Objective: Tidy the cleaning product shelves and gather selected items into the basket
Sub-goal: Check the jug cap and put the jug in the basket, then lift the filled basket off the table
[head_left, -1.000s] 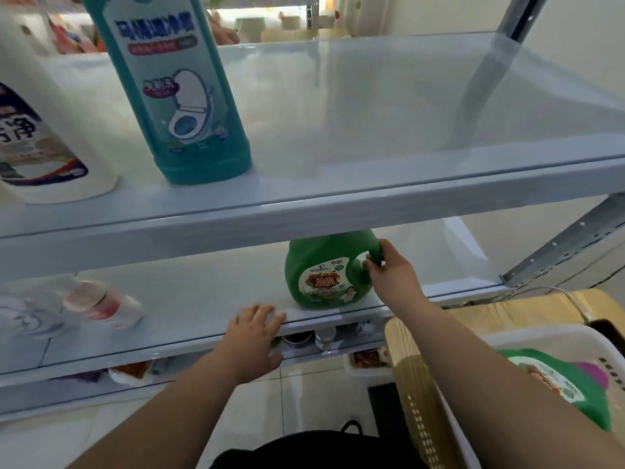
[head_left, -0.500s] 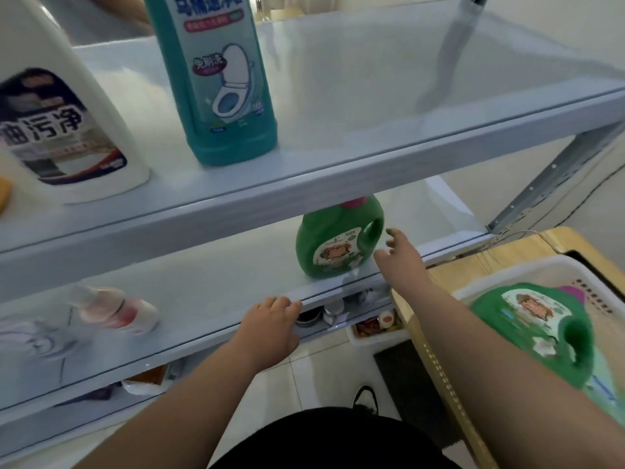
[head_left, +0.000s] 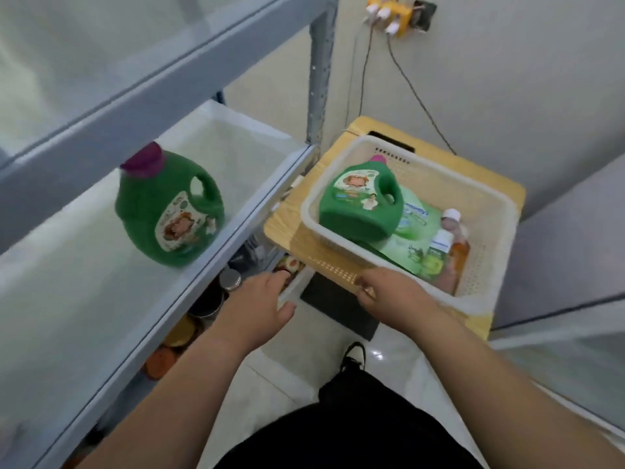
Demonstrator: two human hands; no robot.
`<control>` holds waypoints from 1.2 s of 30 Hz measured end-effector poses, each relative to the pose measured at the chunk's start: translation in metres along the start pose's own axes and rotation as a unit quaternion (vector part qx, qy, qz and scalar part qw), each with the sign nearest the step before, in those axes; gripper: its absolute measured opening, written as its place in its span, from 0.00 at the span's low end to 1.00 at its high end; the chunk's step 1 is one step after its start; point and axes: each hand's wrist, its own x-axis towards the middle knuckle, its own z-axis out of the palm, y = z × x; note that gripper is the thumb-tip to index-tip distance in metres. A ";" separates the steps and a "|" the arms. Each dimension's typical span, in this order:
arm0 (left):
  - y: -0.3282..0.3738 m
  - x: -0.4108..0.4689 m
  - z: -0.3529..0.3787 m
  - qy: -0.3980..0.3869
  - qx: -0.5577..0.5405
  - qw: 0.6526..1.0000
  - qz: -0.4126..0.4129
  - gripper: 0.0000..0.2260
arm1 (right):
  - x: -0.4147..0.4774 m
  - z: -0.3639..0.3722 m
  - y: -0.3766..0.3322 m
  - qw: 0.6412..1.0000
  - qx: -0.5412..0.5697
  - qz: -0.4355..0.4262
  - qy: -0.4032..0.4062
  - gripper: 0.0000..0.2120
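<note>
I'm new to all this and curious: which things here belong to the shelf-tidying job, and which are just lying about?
Job: green jug on the shelf; white basket; green jug in the basket; green pouch; small bottles.
Lying about: wall socket; wooden stand; jars below; black shoe.

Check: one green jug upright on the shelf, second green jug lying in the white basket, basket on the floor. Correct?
One thing is off: the white basket sits on a light wooden tabletop, not the floor, as the head view shows. The rest holds: the first green jug stands upright on the shelf, and the second green jug lies in the basket.
</note>
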 end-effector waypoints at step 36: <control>0.048 0.303 -0.004 0.000 -0.211 0.951 -0.225 0.28 | 0.001 0.001 0.242 0.742 0.459 0.453 0.182 0.18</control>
